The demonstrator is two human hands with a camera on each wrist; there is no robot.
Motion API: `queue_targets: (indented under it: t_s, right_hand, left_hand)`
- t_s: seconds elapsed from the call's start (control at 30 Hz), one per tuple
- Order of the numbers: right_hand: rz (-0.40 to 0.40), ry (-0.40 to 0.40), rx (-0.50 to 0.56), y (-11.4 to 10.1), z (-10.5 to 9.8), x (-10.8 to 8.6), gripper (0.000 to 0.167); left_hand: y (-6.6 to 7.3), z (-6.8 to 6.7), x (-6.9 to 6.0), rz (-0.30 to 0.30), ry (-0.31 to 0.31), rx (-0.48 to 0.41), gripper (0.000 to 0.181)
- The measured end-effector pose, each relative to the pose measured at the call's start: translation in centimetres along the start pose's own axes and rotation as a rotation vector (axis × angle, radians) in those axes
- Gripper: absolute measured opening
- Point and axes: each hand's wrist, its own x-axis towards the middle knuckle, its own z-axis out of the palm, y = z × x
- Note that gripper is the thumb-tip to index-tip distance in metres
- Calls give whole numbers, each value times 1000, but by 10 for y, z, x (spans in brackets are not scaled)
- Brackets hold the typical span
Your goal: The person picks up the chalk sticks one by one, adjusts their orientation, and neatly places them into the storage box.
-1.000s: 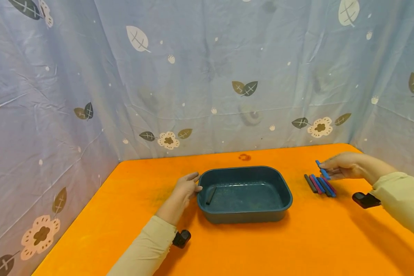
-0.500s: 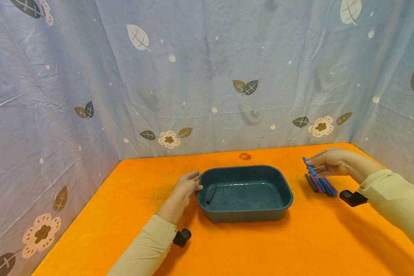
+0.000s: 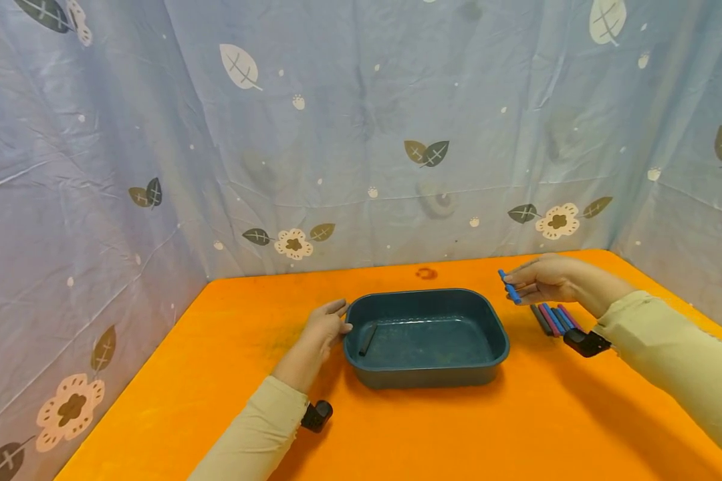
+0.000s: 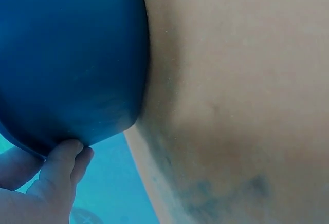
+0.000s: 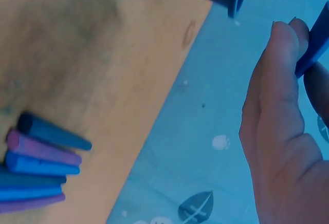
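Note:
My left hand pinches the left rim of a dark blue-green rectangular basin. In the left wrist view, the fingers lie against the basin's outer wall. A short black stick rests inside at the left end. My right hand holds a blue chalk-like stick between thumb and fingers, raised just beyond the basin's right rim. Beneath the right wrist, several similar black, pink and blue sticks lie side by side on the table; the forearm's black wrist camera partly hides them in the head view.
An orange tabletop carries everything. Patterned light-blue curtains hang behind it and along both sides. A reddish ring stain marks the surface behind the basin.
My right hand has moved left with the blue stick, from above the row of sticks toward the basin. The left hand and the basin have stayed in place.

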Motion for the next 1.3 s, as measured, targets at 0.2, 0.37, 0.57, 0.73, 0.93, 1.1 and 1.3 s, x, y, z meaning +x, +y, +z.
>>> queue_targets:
  t_s: [0.2, 0.37, 0.57, 0.73, 0.93, 1.1, 1.3]
  right_hand:
    - [-9, -7, 4, -4, 13, 5, 25]
    - [-15, -13, 12, -7, 23, 10, 20]
    - [-42, -31, -30, -11, 34, 15, 20]
    - [-55, -50, -42, -17, 43, 20, 17]
    - [-69, -49, -55, -22, 56, 23, 17]
    - [-63, -63, -77, -24, 63, 26, 31]
    - [-60, -90, -136, -30, 73, 34, 34]
  left_hand:
    - [-1, 0, -2, 12, 10, 20, 62]
    - [0, -1, -1, 4, 14, 18, 63]
    - [0, -1, 0, -4, 11, 10, 64]
    - [-1, 0, 0, 2, 11, 20, 64]
    - [0, -1, 0, -13, 6, -6, 65]
    - [0, -1, 0, -14, 8, 7, 65]
    - [1, -1, 0, -19, 14, 4, 64]
